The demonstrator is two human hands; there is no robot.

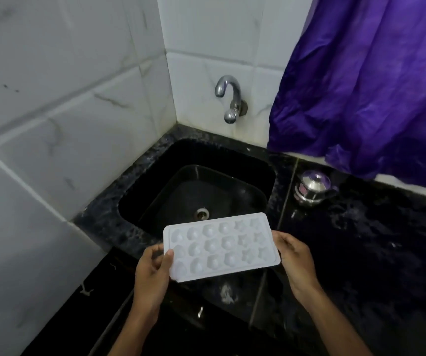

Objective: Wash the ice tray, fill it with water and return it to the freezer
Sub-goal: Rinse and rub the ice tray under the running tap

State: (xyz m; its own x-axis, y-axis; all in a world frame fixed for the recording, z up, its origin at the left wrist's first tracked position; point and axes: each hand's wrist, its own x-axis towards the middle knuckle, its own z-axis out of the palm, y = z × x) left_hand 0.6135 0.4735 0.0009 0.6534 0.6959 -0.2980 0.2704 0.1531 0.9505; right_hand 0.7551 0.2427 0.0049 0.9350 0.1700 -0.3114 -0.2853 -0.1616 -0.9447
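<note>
Our left hand (152,268) pinches one short end of the ice tray (222,246), thumb on top; it sits roughly level over the sink's (104,201) near rim; our right hand (294,260) curls round the other end; we should keep both grips and raise it under the tap (228,98).

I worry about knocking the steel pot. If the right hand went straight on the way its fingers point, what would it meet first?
The ice tray, whose right edge the right hand holds. Beyond it lies the sink, left of the steel pot, though depth is unclear.
</note>
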